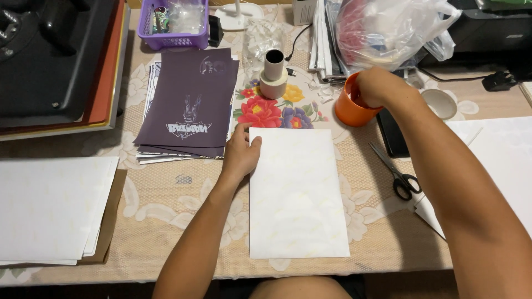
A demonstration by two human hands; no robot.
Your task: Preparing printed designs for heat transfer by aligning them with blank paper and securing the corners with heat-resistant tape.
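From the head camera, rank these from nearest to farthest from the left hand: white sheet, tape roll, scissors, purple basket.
Measured from the left hand:
1. White sheet: touching it, fingers on its top-left corner.
2. Tape roll: just beyond the hand, slightly right, on the floral cloth.
3. Purple basket: far edge of the table, to the left.
4. Scissors: off to the right, under the right forearm.

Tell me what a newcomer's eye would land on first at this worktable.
First the white sheet lying at the middle of the table, with the left hand pressing its upper left corner. Next the bright orange cup just beyond the sheet to the right, with the right hand reaching into it. To the left, a stack of dark purple printed sheets stands out, and black scissors lie at right.
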